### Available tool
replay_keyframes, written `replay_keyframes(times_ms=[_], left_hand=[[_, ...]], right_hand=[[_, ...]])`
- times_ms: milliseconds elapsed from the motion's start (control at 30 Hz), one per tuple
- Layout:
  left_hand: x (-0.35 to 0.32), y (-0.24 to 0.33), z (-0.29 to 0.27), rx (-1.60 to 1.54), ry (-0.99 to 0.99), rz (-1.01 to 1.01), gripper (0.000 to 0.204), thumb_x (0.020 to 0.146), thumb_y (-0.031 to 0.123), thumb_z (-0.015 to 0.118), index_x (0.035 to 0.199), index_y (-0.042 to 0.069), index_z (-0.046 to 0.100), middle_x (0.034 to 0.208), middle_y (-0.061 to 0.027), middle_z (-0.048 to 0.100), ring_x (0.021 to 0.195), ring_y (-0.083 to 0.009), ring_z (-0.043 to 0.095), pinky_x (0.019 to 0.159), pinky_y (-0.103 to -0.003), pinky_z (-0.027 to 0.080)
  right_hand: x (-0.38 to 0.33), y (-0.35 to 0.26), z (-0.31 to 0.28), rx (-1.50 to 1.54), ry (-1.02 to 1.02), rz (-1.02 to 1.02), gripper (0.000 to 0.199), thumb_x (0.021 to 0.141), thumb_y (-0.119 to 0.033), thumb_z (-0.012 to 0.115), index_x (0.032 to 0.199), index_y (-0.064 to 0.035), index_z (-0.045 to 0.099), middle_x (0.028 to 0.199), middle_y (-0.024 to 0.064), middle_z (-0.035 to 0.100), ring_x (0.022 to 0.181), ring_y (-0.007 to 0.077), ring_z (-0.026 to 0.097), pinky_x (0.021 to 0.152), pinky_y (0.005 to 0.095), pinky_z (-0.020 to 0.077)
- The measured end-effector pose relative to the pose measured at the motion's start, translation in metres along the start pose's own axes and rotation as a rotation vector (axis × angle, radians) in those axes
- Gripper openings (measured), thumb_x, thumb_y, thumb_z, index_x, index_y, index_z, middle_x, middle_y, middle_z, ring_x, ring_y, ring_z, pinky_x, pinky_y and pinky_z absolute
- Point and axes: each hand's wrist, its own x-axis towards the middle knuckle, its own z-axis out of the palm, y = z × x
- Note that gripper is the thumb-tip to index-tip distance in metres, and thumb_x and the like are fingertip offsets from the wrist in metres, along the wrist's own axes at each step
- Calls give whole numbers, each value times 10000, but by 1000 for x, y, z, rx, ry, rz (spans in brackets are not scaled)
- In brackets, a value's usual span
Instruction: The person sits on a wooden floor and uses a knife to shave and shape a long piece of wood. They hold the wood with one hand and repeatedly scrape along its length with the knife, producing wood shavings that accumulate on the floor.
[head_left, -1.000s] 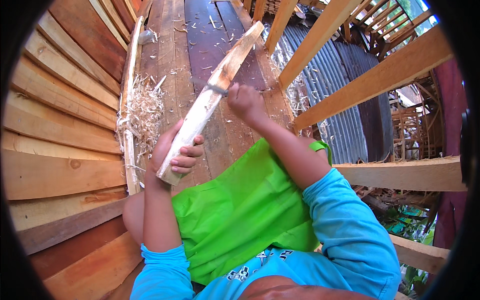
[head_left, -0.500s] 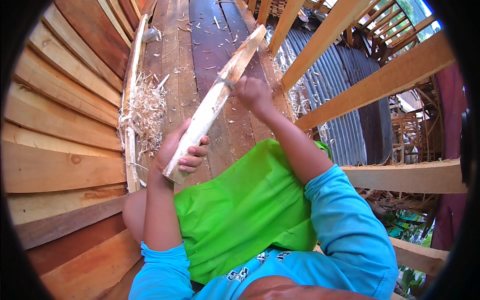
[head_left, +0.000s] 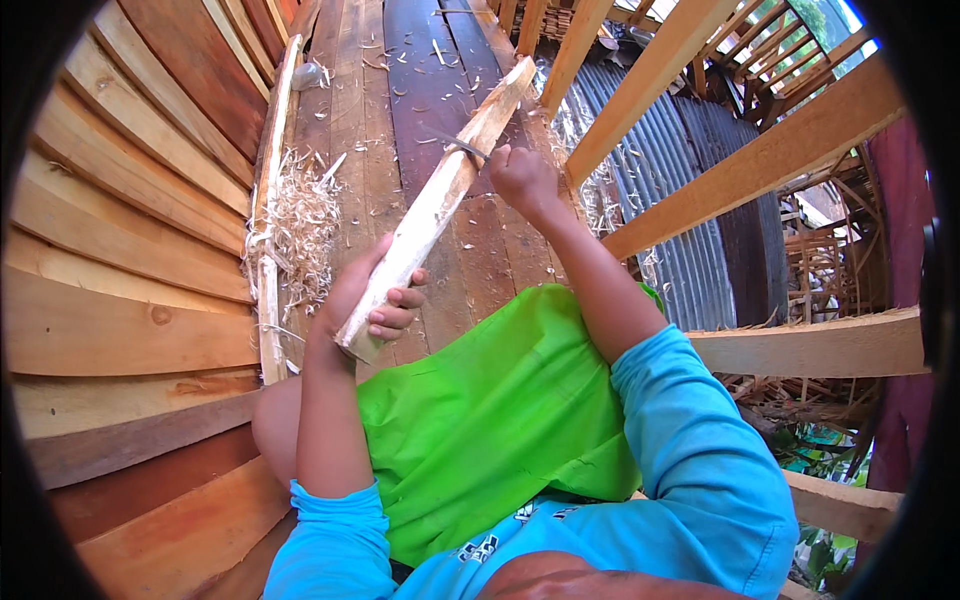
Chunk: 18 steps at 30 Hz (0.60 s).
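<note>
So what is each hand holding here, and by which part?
Left hand grips the pale wooden stick at its near end. Right hand holds a blade by its handle, laid across the stick.

Pale cream wood stick [head_left: 432, 205], bright green shorts [head_left: 500, 420], turquoise sleeves [head_left: 690, 470], reddish-brown floor planks [head_left: 420, 90], grey ribbed metal sheet [head_left: 690, 240], straw-coloured shavings [head_left: 300, 225].

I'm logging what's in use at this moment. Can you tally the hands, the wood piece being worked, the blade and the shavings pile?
Hands: 2, left hand and right hand
Pale wood stick: 1
Knife blade: 1
Pile of shavings: 1
Total: 5
</note>
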Motion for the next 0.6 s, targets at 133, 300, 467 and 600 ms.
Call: replay_keyframes(times_ms=[133, 300, 467, 600], left_hand=[[-5, 3, -1, 193, 74, 15, 551, 925, 627, 389, 914, 81, 459, 590, 41, 385, 367, -63, 314, 306, -221, 276], [7, -6, 9, 186, 146, -1, 522, 947, 584, 383, 925, 66, 447, 576, 32, 403, 333, -64, 331, 284, -208, 273], [-5, 6, 5, 313, 221, 79, 496, 931, 576, 442, 922, 81, 464, 583, 40, 413, 339, -55, 330, 292, -200, 261], [1, -8, 16, 457, 362, 93, 367, 898, 436, 590, 947, 84, 494, 622, 44, 443, 381, -38, 361, 318, -194, 275]], right_hand=[[-34, -43, -15, 0, -264, -43, 562, 925, -382, 290, 823, 30, 659, 880, 266, 653, 853, 459, 627, 807, 522, 495], [12, 29, 3, -57, -5, -88, 561, 923, -377, 308, 766, 25, 667, 855, 270, 655, 827, 449, 641, 800, 538, 496], [-27, -23, 5, 4, -25, -43, 524, 918, -332, 327, 703, 7, 664, 762, 272, 644, 770, 440, 644, 750, 529, 505], [-23, -3, 4, 36, -61, -193, 532, 916, -306, 324, 635, 9, 646, 673, 261, 629, 685, 448, 634, 712, 533, 505]])
